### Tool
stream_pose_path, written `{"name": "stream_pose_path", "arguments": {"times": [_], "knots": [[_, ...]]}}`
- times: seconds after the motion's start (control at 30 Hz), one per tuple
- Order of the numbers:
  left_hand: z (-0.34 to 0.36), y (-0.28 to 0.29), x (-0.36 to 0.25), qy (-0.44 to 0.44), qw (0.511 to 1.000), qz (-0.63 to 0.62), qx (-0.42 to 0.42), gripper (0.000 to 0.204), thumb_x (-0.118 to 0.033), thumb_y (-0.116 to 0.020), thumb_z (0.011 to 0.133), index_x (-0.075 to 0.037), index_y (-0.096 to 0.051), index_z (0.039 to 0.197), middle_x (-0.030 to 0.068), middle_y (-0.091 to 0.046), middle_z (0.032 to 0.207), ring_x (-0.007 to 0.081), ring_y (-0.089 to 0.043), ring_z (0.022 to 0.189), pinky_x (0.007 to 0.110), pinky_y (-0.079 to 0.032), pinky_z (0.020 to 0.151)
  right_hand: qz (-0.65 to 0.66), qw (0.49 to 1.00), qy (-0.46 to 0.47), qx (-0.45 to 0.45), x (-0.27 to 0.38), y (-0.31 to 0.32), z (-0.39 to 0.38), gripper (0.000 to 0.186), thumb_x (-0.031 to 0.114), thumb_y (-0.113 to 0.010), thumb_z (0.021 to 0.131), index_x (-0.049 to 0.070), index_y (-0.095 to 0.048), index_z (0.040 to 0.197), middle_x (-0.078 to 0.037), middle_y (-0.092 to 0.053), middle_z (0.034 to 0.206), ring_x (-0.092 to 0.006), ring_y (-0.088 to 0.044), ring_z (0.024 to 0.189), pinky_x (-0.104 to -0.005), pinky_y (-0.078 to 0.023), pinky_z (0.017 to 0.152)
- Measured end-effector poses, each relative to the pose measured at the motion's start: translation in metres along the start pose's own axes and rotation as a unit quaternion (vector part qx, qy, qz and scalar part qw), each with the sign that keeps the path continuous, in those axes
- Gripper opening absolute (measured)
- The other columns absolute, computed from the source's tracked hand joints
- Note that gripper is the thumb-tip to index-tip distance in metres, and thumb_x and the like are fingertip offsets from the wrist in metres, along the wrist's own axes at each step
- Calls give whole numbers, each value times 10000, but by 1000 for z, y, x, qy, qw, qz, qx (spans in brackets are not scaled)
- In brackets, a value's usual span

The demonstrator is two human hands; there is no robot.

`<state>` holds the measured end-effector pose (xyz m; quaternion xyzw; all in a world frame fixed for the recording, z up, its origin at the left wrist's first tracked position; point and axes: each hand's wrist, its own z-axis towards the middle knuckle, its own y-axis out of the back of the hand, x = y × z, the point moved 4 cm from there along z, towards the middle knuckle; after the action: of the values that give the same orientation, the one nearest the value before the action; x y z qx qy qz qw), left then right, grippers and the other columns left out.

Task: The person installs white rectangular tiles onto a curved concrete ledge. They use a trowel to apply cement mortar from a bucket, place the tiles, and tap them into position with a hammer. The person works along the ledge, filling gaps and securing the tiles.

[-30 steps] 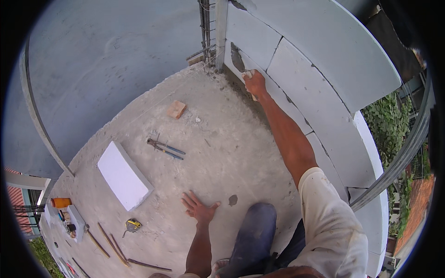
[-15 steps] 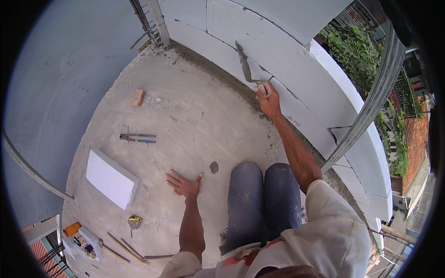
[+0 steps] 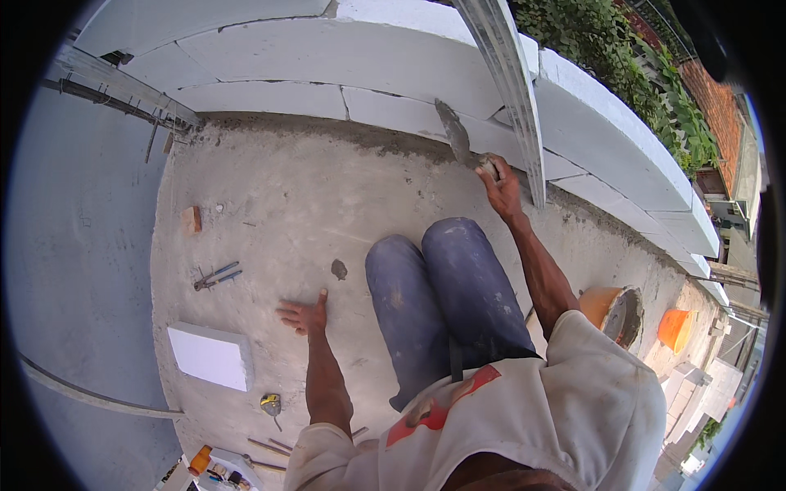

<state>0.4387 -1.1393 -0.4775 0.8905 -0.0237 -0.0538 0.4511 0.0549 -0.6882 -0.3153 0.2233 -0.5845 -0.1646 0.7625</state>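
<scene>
Trowel grip: My right hand (image 3: 501, 186), at two o'clock from the middle of my view, is clenched round the handle of a dull grey metal trowel with a long tapered blade (image 3: 454, 135).
Floor palm: My left hand (image 3: 304, 315), at eight o'clock, grasps nothing; it lies palm down, fingers spread, on the rough grey concrete floor (image 3: 278, 188), seemingly propping me.
Blade: The trowel lies at one o'clock, its tip aimed toward eleven and over the lowest course of the white block wall with thin dark joints (image 3: 327, 53).
Stroke: I'd judge it best to hold the blade nearly flat, press evenly and draw it along in short passes, minding my knuckles near the slanting grey metal post (image 3: 516, 98) at one o'clock.
Contact: I can't tell whether the blade touches the wall or how much mortar it carries.
Covered: My fingers mask most of the handle; the post blocks a strip of wall.
Bucket: Grey contents in the round orange bucket (image 3: 598, 304), between three and four, are hard to make out.
Tray: The dark rim cuts off the white, cluttered tray (image 3: 232, 455) at seven.
</scene>
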Motion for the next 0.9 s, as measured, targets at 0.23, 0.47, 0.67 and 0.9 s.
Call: {"name": "stream_pose_path", "arguments": {"times": [0.23,0.47,0.67,0.9], "knots": [[-8,4,1,-96,994,-53,0,1325,-695,-787,850,-77,-5,1722,199,58,1793,436,-64,1645,690,-216,1247,-102,992,-67,21,-15,71,-100,315,182,-754,980,41,-576,1199,-207,-656,1053,-406,-678,990,-479,-524,869],[-120,-8,-126,-314,898,-227,207,1236,-677,-765,879,102,-200,1654,316,-334,1665,486,-358,1539,511,-321,1266,-117,939,-316,75,12,222,-257,336,263,-731,984,19,-598,1173,-196,-673,908,-376,-694,890,-455,-528,829],[-234,-20,-199,-354,923,131,80,1182,-622,-782,878,11,-189,1680,366,-258,1670,536,-284,1551,643,-316,1229,-204,926,-312,-66,28,337,-345,435,369,-718,995,-15,-663,1191,-263,-718,1013,-435,-710,948,-478,-538,851],[-240,-31,-202,-417,890,180,27,1035,-600,-727,938,-74,-249,1690,376,-218,1687,532,-245,1571,636,-284,1249,-220,951,-207,60,-38,333,-244,496,401,-695,1022,-31,-651,1263,-291,-705,1143,-465,-684,1080,-486,-542,944]]}}
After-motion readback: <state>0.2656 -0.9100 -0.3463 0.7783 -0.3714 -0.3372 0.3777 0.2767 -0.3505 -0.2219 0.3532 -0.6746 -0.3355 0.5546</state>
